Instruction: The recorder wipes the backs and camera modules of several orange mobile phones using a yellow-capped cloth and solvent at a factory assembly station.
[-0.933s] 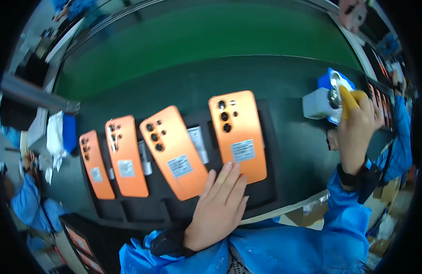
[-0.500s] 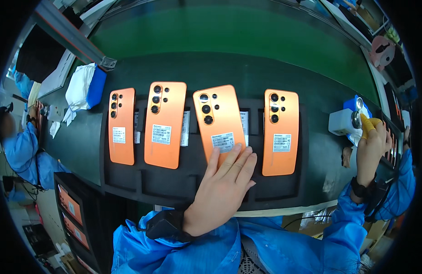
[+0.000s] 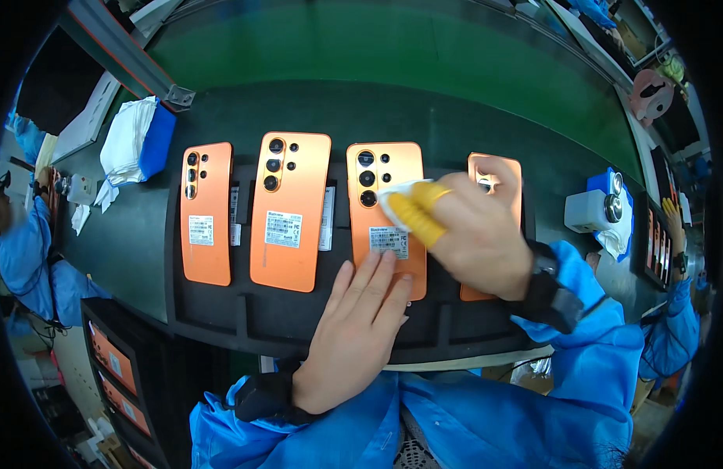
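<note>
Several orange phones lie back up in a row on a black foam tray (image 3: 213,316). My left hand (image 3: 357,336) lies flat with fingers stretched over the lower part of one orange phone (image 3: 408,160), touching its white label. My right hand (image 3: 479,234), with yellow finger covers, pinches a white wiping cloth (image 3: 389,205) against that phone's back beside its camera lenses. Left of it are another orange phone (image 3: 291,262) and the leftmost orange phone (image 3: 209,262). The rightmost orange phone (image 3: 512,176) is partly hidden behind my right hand.
At the back left, a blue holder (image 3: 159,144) carries a stack of white cloths (image 3: 127,144). On the right stands a white bottle (image 3: 586,211) with a metal top, by a blue container (image 3: 626,223). A black rack (image 3: 103,313) with orange phones stands lower left. Co-workers sit at both sides.
My right hand has come from the white bottle on the right to the phone, bringing the white cloth onto it. The phone under my left hand has turned straighter; my left hand shifted slightly left.
</note>
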Demonstrator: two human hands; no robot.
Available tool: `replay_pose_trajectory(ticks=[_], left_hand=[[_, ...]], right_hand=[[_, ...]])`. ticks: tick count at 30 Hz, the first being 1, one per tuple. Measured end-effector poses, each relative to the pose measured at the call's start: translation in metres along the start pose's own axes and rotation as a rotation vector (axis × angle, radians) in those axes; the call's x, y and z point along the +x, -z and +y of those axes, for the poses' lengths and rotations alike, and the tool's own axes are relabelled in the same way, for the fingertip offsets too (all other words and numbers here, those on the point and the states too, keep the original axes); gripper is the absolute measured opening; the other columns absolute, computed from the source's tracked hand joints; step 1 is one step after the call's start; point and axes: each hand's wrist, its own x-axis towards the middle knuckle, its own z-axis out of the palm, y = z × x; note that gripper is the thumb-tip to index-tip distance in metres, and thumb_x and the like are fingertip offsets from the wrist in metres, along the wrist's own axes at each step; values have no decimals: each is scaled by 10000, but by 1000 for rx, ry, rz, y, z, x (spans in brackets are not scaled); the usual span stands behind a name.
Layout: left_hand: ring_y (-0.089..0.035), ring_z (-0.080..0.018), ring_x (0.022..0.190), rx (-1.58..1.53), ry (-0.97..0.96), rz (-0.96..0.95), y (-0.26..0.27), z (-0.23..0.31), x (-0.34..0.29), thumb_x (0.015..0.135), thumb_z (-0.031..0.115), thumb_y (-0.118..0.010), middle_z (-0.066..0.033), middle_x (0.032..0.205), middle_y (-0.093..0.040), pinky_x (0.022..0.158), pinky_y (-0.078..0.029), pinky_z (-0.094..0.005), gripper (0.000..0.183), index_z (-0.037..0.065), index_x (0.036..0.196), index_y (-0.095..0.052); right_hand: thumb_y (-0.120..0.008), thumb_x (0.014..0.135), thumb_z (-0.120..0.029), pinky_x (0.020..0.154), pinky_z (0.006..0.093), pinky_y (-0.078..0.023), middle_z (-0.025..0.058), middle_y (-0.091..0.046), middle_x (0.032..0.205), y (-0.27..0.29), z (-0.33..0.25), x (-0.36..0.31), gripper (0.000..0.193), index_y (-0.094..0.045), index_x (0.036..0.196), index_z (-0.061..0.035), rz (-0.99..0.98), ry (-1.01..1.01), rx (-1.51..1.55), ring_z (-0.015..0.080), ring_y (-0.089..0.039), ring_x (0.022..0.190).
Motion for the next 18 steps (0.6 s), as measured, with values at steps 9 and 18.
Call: replay_pose_trajectory(ticks=[9, 18], left_hand=[[-421, -373, 1313, -3, 51, 22, -6, -6, -7, 812, 146, -684, -237, 1368, -468, 1091, -295, -509, 492, -14, 1251, -530], [-432, -367, 1308, -13, 65, 12, -6, -5, -5, 812, 142, -688, -234, 1364, -479, 1088, -304, -496, 477, -15, 1239, -545]], right_hand=[[-713, 695, -163, 950, 465, -283, -37, -629, 890, -34, 3, 13, 131, -736, 816, -118, -39, 115, -20, 126, -565, 831], [-682, 648, -133, 974, 438, -289, -52, -504, 753, -49, 4, 20, 39, -701, 681, -126, 102, 136, 93, 132, -527, 828]])
